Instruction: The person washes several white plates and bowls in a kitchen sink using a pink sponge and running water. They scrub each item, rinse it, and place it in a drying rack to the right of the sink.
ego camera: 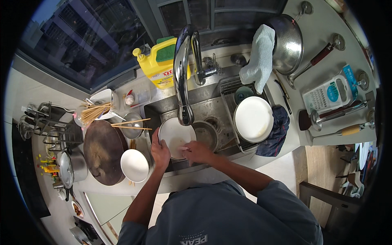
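Observation:
My left hand (160,152) grips the left rim of a white plate or shallow bowl (176,134), which is held over the steel sink (202,107). Blurred by motion, my right hand (197,152) is at the dish's lower right inside. Its fingers are bent, and whether they hold anything cannot be made out. Behind the dish a round metal pan or basin (208,136) sits in the sink, partly covered by it. The chrome faucet (185,76) arches above the dish, and no water stream is visible.
Right of the sink, a wire rack (228,88) carries a white plate (254,118); a dark cloth (274,131) lies beside it. To the left are a white bowl (134,165), a round cutting board (105,151) and chopsticks (131,123). A yellow detergent jug (159,69) stands behind the faucet.

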`<state>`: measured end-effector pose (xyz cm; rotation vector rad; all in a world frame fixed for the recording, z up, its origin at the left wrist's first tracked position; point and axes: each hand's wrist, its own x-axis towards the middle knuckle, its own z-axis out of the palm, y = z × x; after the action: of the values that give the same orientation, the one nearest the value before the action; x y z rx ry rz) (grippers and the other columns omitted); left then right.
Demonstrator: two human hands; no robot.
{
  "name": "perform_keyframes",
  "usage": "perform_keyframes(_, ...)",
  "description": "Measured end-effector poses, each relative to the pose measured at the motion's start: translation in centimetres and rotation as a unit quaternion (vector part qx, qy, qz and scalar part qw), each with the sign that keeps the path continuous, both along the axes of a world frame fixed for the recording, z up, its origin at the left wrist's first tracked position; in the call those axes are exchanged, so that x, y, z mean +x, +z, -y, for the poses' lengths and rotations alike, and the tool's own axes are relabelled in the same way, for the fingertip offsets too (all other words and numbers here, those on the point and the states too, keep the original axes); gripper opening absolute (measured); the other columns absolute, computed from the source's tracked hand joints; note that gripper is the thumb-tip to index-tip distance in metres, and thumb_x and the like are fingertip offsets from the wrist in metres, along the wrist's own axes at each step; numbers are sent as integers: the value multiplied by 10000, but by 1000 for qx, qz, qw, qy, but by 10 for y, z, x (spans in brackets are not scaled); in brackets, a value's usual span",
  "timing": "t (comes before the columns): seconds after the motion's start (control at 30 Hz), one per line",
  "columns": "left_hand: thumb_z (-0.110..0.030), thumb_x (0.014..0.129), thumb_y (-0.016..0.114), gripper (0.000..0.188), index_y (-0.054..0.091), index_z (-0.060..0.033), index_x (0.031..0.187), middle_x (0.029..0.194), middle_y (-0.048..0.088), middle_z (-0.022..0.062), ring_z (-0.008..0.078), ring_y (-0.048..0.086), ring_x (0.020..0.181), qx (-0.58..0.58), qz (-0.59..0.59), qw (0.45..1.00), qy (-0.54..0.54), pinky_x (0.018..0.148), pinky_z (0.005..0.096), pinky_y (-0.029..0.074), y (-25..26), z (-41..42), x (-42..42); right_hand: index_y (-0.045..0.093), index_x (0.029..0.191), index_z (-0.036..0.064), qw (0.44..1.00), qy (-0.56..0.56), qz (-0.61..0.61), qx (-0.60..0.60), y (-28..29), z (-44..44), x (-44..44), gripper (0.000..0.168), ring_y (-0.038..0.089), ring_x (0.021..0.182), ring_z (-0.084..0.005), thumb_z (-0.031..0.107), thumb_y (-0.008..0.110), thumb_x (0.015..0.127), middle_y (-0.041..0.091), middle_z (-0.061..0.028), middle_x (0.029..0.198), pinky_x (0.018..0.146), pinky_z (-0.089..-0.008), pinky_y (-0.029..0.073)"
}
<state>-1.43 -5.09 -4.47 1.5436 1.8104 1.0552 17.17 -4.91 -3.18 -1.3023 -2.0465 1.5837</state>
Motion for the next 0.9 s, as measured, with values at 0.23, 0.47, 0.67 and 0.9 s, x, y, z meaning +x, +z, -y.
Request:
perform_keyframes(0.23, -7, 880, 430, 464, 465, -44, 1342, 1198, 612, 207, 339, 615, 1082, -85, 65, 994, 1, 959, 393, 456, -3, -6, -7, 671, 1012, 83, 956, -115, -112, 245, -27, -19, -33, 168, 638, 838, -318, 143, 610, 868, 641, -130, 853, 753, -391, 507)
perform_keyframes(0.47, -180, 979, 456, 395, 457, -25, 1343, 1202, 606, 207, 309, 609, 1081, -41, 69, 996, -37, 959, 375, 446, 12, -3, 13, 620, 916, 28, 923, -194, -106, 314, -59, -28, -41, 211, 585, 785, -324, 227, 552, 928, 602, -182, 861, 715, -432, 464)
perform_keyframes(0.67, -317, 1024, 472, 450, 471, 12, 1331, 1110, 635, 156, 215, 592, 1016, -56, 151, 987, 1, 961, 326, 430, -12, 0, 2, 626, 978, 56, 950, -88, 46, 297, -39, -31, -36, 156, 617, 795, -286, 170, 531, 930, 626, -128, 841, 714, -402, 488)
perform_keyframes(0.9, -358, 1020, 459, 488, 461, 15, 1335, 1208, 597, 186, 248, 562, 1107, -150, 206, 967, 26, 986, 347, 416, 18, -2, 10, 629, 960, 43, 931, -133, -138, 312, -53, -22, -55, 161, 622, 725, -297, 172, 536, 940, 626, -142, 824, 674, -417, 482)
